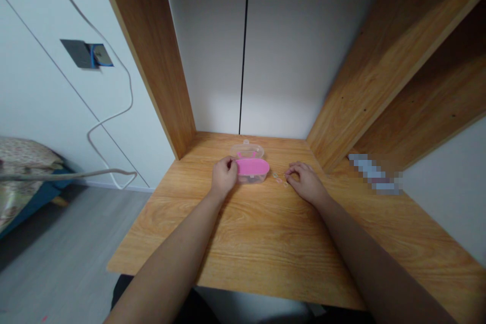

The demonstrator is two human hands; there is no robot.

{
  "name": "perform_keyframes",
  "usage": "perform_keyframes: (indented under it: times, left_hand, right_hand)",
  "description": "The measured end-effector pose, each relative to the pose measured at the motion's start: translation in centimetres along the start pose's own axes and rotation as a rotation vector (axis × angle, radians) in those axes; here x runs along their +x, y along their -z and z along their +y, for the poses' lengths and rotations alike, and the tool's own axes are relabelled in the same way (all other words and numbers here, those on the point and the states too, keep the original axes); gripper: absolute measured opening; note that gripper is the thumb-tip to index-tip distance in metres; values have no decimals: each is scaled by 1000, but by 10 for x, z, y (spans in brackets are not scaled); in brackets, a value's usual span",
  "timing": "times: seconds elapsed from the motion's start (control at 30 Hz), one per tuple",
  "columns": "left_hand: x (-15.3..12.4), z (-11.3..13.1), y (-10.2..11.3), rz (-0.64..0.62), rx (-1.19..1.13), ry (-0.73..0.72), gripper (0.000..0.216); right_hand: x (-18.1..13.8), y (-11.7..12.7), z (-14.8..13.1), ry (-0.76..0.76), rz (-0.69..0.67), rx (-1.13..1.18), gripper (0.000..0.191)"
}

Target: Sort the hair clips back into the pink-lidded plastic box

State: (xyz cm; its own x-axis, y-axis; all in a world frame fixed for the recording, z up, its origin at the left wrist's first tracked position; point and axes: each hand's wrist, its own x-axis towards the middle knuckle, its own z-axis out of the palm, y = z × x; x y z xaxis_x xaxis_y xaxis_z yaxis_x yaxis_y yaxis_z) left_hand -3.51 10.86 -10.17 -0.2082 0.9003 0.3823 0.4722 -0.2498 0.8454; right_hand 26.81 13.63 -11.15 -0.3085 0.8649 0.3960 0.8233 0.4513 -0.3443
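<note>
A small clear plastic box (pixel 252 179) sits on the wooden desk, with an oval pink tray (pixel 253 166) at its top. Its clear lid (pixel 248 151), with pink parts along it, is swung back behind. My left hand (pixel 224 177) pinches the left end of the pink tray between thumb and fingers. To the right of the box lie several tiny thin rings (pixel 279 180), pale and pinkish, perhaps small elastic bands. My right hand (pixel 304 180) is beside them, thumb and fingertips pinched together at the desk; whatever is between them is too small to make out.
Wooden side panels (pixel 152 61) rise left and right of the desk (pixel 258 233), with a white back panel (pixel 281 61) behind. A blurred-out item (pixel 374 174) lies at the right. A white cable (pixel 131 91) hangs at the left, near an open wall socket (pixel 89 54).
</note>
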Motion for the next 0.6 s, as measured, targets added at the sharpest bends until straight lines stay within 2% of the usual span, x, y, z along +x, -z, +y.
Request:
perform_keyframes:
  times: [0.27,0.6]
  left_hand:
    - [1,0,0,0,14,13,27]
    - [0,1,1,3,24,14,26]
  right_hand:
    - [-1,3,-5,-6,4,-13,12]
    - [-6,7,-15,28,-70,-62,6]
